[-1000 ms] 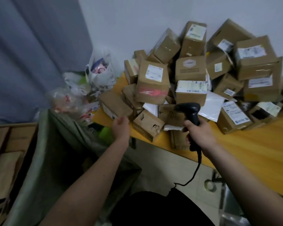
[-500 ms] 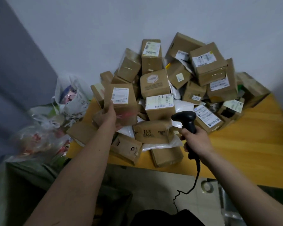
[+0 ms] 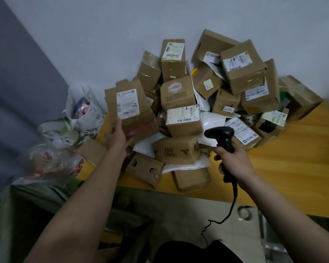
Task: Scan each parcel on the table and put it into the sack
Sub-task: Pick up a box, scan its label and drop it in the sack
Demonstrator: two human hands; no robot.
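The sack (image 3: 32, 215) runs off the left and bottom edges, its inside too dark to read. The left hand (image 3: 117, 136) covers the lower corner of the held box (image 3: 129, 109), whose label (image 3: 127, 103) is too blurred to read. Boxes deep in the pile (image 3: 207, 103) are mostly hidden by those in front, and their labels are too small to make out. The right hand (image 3: 234, 164) hides the scanner (image 3: 221, 134) grip; its cable (image 3: 230, 209) disappears behind dark clothing at the bottom. The table (image 3: 292, 168) is cut by the right edge. The bags (image 3: 65, 141) at left are smeared.
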